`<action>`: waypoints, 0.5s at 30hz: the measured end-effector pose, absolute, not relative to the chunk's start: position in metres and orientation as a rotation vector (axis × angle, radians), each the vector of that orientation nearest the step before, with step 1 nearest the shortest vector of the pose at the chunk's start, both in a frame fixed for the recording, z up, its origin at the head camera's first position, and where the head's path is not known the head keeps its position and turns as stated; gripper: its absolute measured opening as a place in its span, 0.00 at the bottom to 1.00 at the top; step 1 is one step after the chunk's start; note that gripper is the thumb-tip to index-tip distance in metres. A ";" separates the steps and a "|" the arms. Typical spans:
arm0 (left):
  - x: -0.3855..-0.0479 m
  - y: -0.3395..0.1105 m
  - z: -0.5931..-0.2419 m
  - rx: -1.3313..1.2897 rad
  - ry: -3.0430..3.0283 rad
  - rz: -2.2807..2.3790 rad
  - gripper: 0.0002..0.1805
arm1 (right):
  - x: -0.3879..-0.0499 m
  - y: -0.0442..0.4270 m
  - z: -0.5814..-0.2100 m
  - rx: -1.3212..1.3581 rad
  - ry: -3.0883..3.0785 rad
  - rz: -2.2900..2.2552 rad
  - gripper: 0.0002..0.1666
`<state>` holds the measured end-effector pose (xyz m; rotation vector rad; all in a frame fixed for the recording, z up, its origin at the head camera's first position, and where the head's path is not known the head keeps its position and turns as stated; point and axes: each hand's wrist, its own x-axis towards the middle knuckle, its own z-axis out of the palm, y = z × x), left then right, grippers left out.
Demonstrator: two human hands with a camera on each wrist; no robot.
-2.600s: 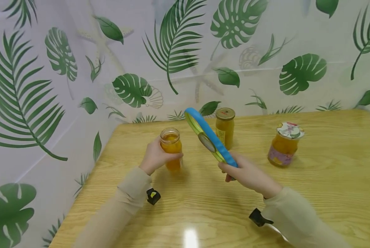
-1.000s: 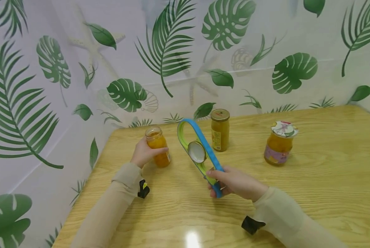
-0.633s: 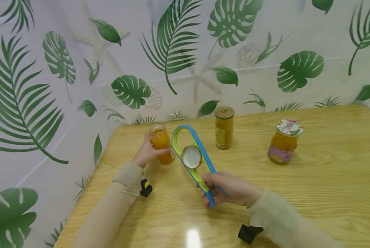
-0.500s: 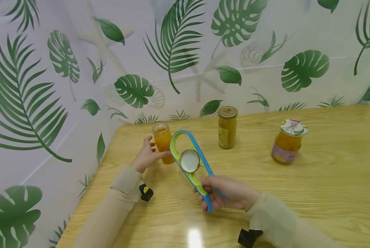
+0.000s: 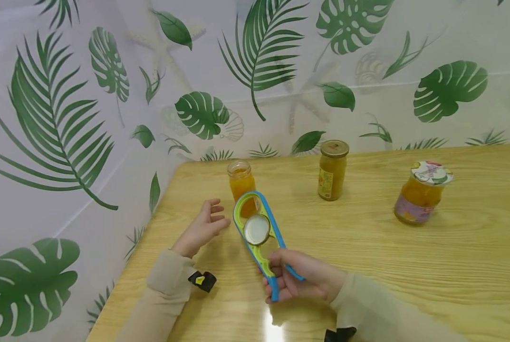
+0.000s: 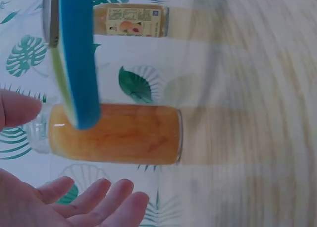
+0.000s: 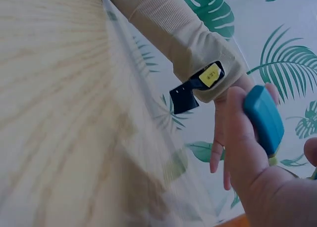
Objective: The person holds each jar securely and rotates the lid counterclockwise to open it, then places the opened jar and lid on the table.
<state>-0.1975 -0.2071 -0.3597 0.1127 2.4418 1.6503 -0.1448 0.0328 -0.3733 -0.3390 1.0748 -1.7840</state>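
Observation:
My right hand (image 5: 299, 275) grips the handles of a blue and green jar opener (image 5: 276, 227). A round metal lid (image 5: 256, 229), its pale inside toward me, is clamped between the opener's arms. Behind the opener's tip stands an uncovered glass jar (image 5: 241, 183) of orange fruit, upright on the table and partly hidden. My left hand (image 5: 203, 227) is just left of that jar, fingers loosely spread and holding nothing. In the left wrist view the jar (image 6: 116, 134) lies beyond my fingertips, apart from them, with the opener (image 6: 79, 64) crossing in front.
A lidded jar (image 5: 332, 171) with a yellow label stands at the back of the wooden table (image 5: 366, 247). Farther right is a squat jar (image 5: 423, 192) with a patterned lid and purple label. Leaf-printed sheeting (image 5: 280, 95) rises along the back and left edges.
My left hand has let go of the uncovered jar and drawn back toward me. The right hand has lowered the jar opener and turned it, so the lid's inside now shows.

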 end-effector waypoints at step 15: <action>-0.197 -0.224 -0.360 0.006 2.486 1.760 0.33 | -0.139 0.005 -0.389 -0.208 1.140 -1.795 0.17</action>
